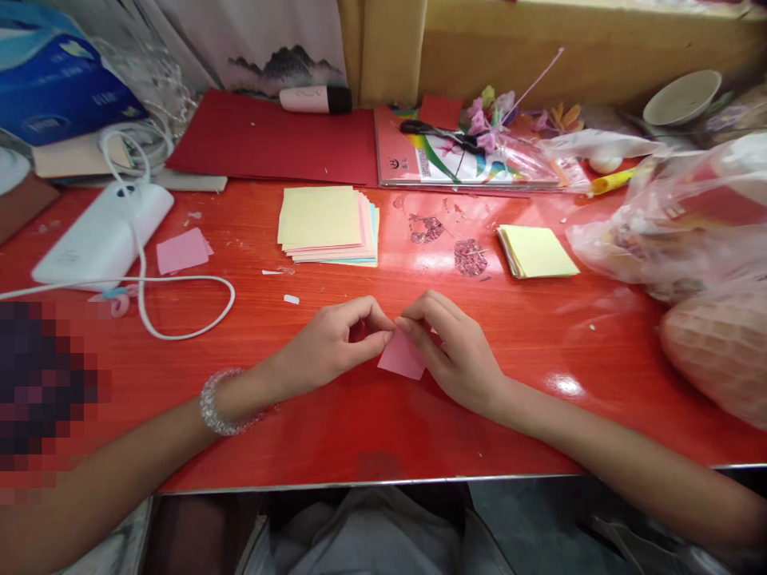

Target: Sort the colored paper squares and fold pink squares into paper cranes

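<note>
A small pink paper (403,357) hangs between my two hands over the red table. My left hand (339,339), with a clear beaded bracelet on its wrist, pinches the paper's upper edge between thumb and forefinger. Its fingertips meet those of my right hand (459,347), which pinches the same edge from the other side. Beyond the hands lies a larger stack of coloured paper (320,217), yellow on top. A smaller yellow-topped stack (538,251) is to the right, and some pink slips (183,250) lie to the left.
A white power bank (105,235) and its looping cable (231,307) occupy the left side. Red card (276,136), scissors (440,134) and paper flowers (488,120) lie along the back. Plastic bags (677,216) crowd the right. The table's front edge (359,485) is near my body.
</note>
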A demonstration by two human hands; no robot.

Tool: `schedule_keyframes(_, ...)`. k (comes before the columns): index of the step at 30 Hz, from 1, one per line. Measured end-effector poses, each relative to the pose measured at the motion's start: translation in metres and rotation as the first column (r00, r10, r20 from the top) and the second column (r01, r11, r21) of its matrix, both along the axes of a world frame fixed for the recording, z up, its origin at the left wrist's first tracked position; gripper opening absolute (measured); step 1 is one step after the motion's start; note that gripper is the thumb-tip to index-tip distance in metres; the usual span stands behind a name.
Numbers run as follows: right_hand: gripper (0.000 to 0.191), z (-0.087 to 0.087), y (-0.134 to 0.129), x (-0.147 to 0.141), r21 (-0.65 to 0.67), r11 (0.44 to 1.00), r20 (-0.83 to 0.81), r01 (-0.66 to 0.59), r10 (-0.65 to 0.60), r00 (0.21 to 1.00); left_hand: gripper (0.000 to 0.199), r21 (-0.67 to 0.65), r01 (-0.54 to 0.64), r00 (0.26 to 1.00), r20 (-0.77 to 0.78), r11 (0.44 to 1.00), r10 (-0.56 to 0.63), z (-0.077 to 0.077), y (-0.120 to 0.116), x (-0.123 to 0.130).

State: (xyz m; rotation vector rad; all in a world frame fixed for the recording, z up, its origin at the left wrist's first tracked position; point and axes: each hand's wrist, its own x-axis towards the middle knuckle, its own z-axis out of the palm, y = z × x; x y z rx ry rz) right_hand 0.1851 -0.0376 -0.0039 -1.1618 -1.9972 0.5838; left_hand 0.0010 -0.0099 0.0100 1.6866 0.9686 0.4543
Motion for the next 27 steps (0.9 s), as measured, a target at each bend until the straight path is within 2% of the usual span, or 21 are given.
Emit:
schedule_keyframes(3, 0.018, 0.0, 0.0, 0.0, -0.015, 0.998, -0.056, 0.06, -0.061, 0.997, 0.013, -0.057, 0.028, 0.999, 0.017, 0.998, -0.027, -0.002, 0.002, -0.001)
schedule_keyframes(9, 0.021, -0.003, 0.003, 0.002, -0.092, 0.991, -0.152, 0.096, -0.109, 0.982, 0.013, -0.028, 0.149, 0.986, -0.065, 0.988, -0.151, 0.002, 0.005, -0.003)
schedule_keyframes(12, 0.023, -0.003, 0.005, 0.003, -0.173, 0.973, -0.209, 0.154, -0.189, 0.96, 0.012, 0.02, 0.276, 0.951, -0.149, 0.961, -0.27, 0.009, 0.005, -0.004)
schedule_keyframes(14, 0.024, -0.003, 0.006, 0.004, -0.215, 0.964, -0.233, 0.158, -0.208, 0.95, 0.011, 0.041, 0.321, 0.934, -0.178, 0.946, -0.309, 0.012, 0.004, -0.004)
schedule_keyframes(16, 0.025, -0.002, 0.006, 0.004, -0.22, 0.968, -0.237, 0.12, -0.172, 0.956, 0.012, 0.046, 0.252, 0.96, -0.14, 0.967, -0.244, 0.011, 0.003, -0.003)
schedule_keyframes(18, 0.024, -0.002, 0.005, 0.003, -0.211, 0.973, -0.228, 0.088, -0.136, 0.964, 0.016, 0.05, 0.091, 0.994, -0.064, 0.995, -0.087, 0.008, 0.003, -0.003)
schedule_keyframes(20, 0.024, -0.002, 0.004, 0.003, -0.209, 0.975, -0.219, 0.078, -0.124, 0.968, 0.019, 0.05, -0.028, 0.999, -0.015, 0.998, 0.029, 0.004, 0.003, -0.002)
schedule_keyframes(21, 0.023, -0.002, 0.004, 0.002, -0.21, 0.975, -0.217, 0.075, -0.121, 0.969, 0.02, 0.062, -0.047, 0.999, -0.014, 0.997, 0.048, 0.003, 0.003, -0.002)
schedule_keyframes(27, 0.02, 0.0, 0.003, 0.002, -0.187, 0.982, -0.17, 0.009, -0.041, 0.985, 0.017, 0.275, 0.119, 0.988, -0.129, 0.954, -0.086, 0.003, -0.001, 0.001)
